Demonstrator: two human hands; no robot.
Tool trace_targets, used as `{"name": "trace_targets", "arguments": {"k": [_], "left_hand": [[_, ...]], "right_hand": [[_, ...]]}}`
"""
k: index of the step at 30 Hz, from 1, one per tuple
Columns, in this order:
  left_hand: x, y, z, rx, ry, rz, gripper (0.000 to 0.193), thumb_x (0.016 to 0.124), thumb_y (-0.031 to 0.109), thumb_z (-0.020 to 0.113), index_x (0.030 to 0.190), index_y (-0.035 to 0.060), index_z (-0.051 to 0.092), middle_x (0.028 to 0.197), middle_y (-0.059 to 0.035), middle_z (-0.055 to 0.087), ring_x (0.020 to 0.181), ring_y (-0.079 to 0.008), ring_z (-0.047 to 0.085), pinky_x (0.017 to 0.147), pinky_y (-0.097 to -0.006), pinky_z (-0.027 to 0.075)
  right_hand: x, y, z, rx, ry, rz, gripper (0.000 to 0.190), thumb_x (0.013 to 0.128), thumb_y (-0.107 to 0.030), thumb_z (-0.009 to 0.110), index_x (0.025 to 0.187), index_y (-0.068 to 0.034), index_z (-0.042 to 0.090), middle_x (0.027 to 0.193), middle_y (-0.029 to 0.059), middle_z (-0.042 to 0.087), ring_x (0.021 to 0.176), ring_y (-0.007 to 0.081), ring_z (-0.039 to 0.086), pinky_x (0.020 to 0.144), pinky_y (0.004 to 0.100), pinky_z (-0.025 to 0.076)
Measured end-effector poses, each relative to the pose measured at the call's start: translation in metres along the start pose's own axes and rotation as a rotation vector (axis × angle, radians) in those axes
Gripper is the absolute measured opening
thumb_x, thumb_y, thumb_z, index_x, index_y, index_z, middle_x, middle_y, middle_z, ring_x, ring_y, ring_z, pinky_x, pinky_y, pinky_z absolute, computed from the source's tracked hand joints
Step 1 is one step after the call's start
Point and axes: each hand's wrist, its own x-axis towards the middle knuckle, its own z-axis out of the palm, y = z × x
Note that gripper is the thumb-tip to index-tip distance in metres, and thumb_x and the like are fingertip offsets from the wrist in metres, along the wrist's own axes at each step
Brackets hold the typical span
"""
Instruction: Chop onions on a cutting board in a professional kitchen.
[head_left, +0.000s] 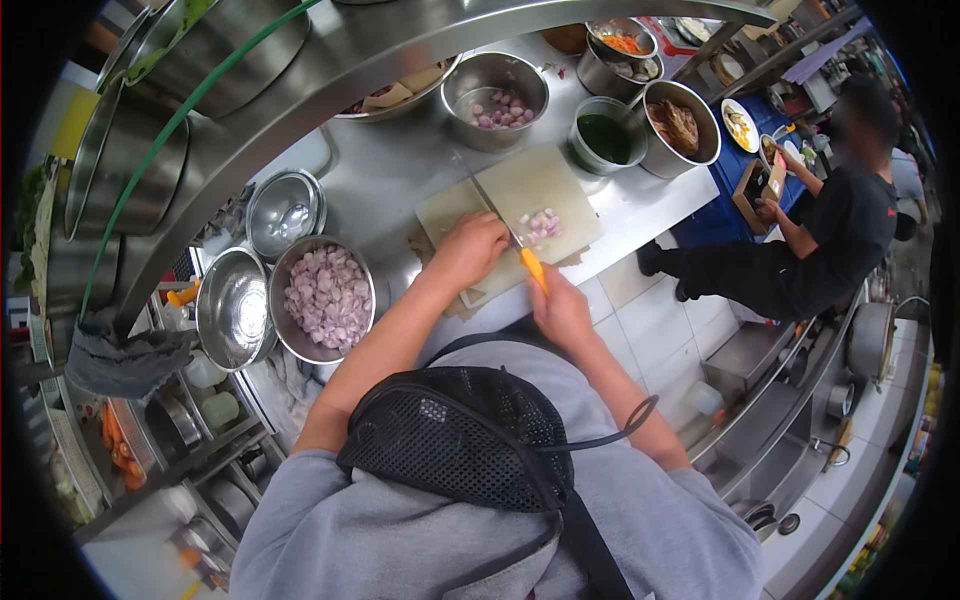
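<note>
My right hand (561, 309) is wrapped around the orange handle of a kitchen knife (534, 270). The blade lies across a pale cutting board (536, 176), its tip pointing away from me. Against the blade's left side, my left hand (474, 246) rests with curled fingers; whatever is beneath them is hidden. A small heap of cut shallots (543, 223) sits on the board to the right of the blade. Left of my forearm, a steel bowl (276, 330) holds many sliced shallots (327, 294). Peeled whole shallots (504, 109) lie in a steel pot (457, 90) beyond the board.
Empty steel bowls (234, 307) stand at the left. Right of the board are a tub of green liquid (606, 138) and a pot of brown food (675, 127). A steel shelf (420, 49) arches overhead. A co-worker (825, 217) stands at the right, holding a box (754, 187).
</note>
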Motion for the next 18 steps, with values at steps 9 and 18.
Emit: {"name": "trace_targets", "arguments": {"k": [9,18], "left_hand": [[0.001,0.014,0.014,0.209,-0.006,-0.003,0.016,0.095,0.008,0.078,0.112,0.0066,0.08,0.111,-0.0123,0.073,0.113,-0.0374,0.07,0.101,-0.051,0.054],[-0.003,0.022,0.014,0.153,-0.098,0.117,0.02,0.095,0.009,0.079,0.114,0.0069,0.08,0.114,-0.0112,0.071,0.117,-0.0351,0.067,0.104,-0.0494,0.052]], "right_hand": [[0.001,0.015,-0.007,0.186,0.037,0.099,0.035,0.116,-0.033,0.067,0.133,-0.003,0.072,0.1,0.0287,0.079,0.095,0.0521,0.077,0.083,0.057,0.06],[0.003,0.013,-0.028,0.107,-0.019,0.083,0.032,0.115,-0.031,0.068,0.133,-0.004,0.072,0.103,0.027,0.079,0.096,0.0512,0.076,0.083,0.0566,0.059]]}}
